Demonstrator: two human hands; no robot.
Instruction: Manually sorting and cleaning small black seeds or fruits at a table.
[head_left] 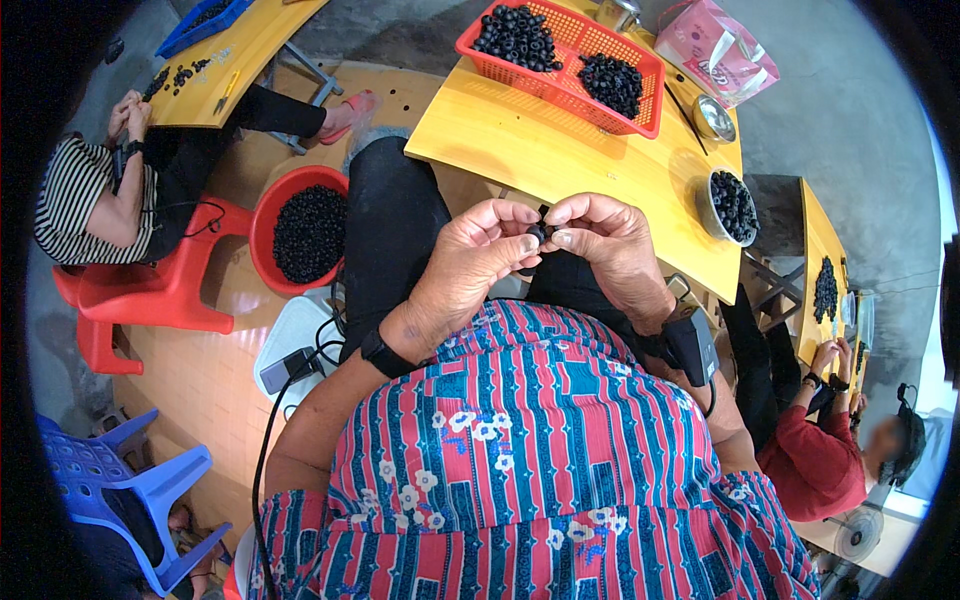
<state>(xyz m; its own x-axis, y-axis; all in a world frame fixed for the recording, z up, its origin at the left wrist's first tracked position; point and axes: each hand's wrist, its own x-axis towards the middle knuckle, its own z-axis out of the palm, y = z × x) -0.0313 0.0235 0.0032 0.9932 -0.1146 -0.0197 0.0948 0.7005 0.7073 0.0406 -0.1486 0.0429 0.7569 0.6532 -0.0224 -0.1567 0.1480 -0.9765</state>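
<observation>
Only the head view here, so going off that: both grips are closed down to a narrow pinch, the left hand (470,248) and the right hand (615,248) meeting thumb-and-finger over a small black piece (542,230), held in the air above the lap, just short of the bench (590,175). (Can't tell if it's one piece or a couple pressed together, the fingertips cover too much.) My read is that the step in hand is fine two-handed work on that piece, with each grip steadying it against the other. The next move probably calls for a light, even pinch, with one side holding firm if the other lets go, since something that small could easily slip out. Beyond the grip on the bench there's a red basket (545,85) with black pieces in both its compartments, and off to the right of the grip, near the bench's edge, a metal bowl (710,215) heaped with more. Left of the grip and lower down is a red basin (262,235) holding a big pile of black ring-like pieces, well apart from the hands and next to a red chair (160,290).
</observation>
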